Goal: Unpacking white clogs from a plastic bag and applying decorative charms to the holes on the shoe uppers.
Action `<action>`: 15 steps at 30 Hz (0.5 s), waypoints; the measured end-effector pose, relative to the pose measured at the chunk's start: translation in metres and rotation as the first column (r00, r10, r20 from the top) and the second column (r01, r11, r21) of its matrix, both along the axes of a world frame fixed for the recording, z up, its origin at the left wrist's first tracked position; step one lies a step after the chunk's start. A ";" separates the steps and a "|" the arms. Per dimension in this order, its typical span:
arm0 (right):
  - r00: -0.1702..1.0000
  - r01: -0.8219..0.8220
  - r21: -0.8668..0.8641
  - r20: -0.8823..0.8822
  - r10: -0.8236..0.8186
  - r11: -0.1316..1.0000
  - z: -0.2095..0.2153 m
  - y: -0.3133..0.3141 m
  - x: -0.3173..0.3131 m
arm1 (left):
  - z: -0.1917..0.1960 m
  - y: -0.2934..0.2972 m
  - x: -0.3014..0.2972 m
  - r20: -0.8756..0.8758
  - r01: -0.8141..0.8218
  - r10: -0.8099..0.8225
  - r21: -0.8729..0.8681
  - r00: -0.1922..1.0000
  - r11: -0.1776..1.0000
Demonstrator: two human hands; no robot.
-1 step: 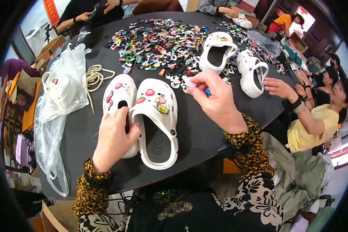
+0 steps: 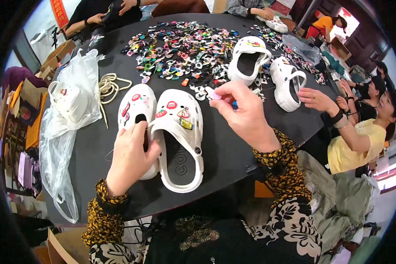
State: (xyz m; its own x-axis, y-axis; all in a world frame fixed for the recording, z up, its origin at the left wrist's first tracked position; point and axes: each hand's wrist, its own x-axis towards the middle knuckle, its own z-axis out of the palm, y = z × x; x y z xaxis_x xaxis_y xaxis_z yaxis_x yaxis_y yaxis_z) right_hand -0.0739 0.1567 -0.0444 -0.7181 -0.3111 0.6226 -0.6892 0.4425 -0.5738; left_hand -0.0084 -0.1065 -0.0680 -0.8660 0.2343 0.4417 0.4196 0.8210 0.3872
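Note:
Two white clogs lie side by side on the dark table, toes pointing away from me. Red, yellow and other charms decorate the left clog [image 2: 137,99] and the right clog [image 2: 180,127]. My left hand [image 2: 134,152] is closed on the left clog near its foot opening, thumb touching the right clog's side. Beyond the right clog and to its right, my right hand [image 2: 244,112] pinches a small pale pink shoe charm [image 2: 213,93] between thumb and fingers. A bit of blue [image 2: 235,105] shows under its curled fingers; I cannot tell what it is.
A wide heap of colourful shoe charms [image 2: 180,53] covers the table's far middle. Two more white clogs [image 2: 250,59] stand right of it. To the left are a plastic bag [image 2: 59,149] with a white clog and a coiled cord [image 2: 110,86]. A co-worker's hand [image 2: 314,99] reaches in from the right.
My right hand has shifted very slightly left with the pink charm. My left hand stays on the clog.

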 end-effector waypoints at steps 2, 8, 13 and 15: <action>0.997 -0.046 -0.049 0.054 0.048 0.998 -0.005 -0.011 -0.003 | -0.004 -0.004 0.001 0.024 -0.009 0.009 0.010 1.000 1.000; 0.952 -0.106 -0.124 0.275 0.137 0.987 -0.005 -0.026 -0.011 | 0.000 0.000 -0.001 0.054 0.000 -0.002 0.035 0.999 0.999; 0.913 -0.169 -0.269 0.320 0.254 0.948 -0.008 -0.039 -0.041 | -0.001 -0.002 0.000 0.017 -0.006 0.006 0.013 1.000 1.000; 0.888 -0.085 -0.397 0.386 0.251 0.914 -0.007 -0.036 -0.051 | -0.001 -0.001 0.000 0.013 -0.014 0.014 0.024 1.000 1.000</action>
